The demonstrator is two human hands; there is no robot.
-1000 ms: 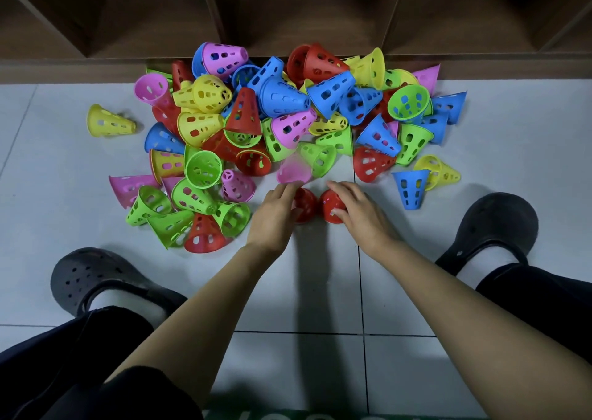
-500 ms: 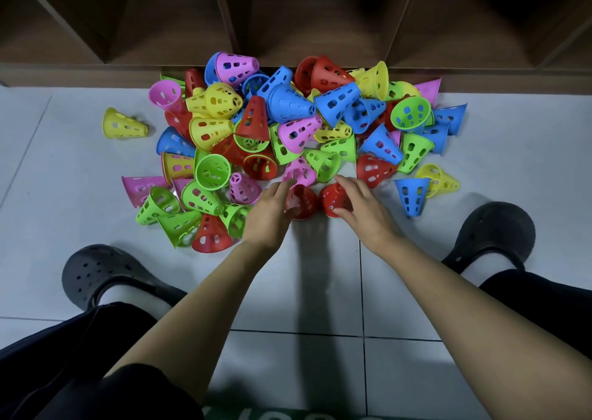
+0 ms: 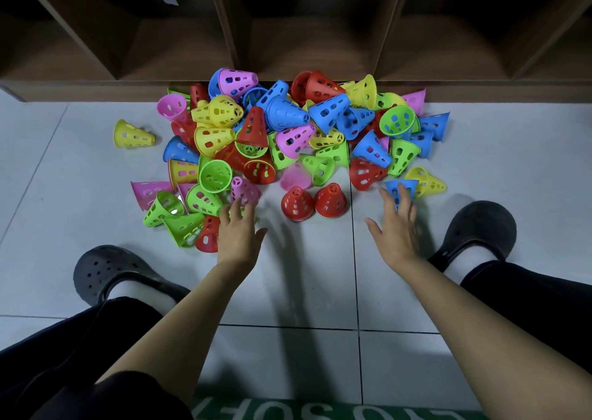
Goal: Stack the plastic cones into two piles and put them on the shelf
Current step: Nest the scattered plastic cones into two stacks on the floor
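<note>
Our left hand (image 3: 238,234) and right hand (image 3: 395,227) were spread open, holding nothing. A careless sweep might have toppled the two upright red cones (image 3: 297,203) between them.

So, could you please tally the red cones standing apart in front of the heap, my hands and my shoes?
Red cones: 2
Hands: 2
Shoes: 2
Total: 6
</note>
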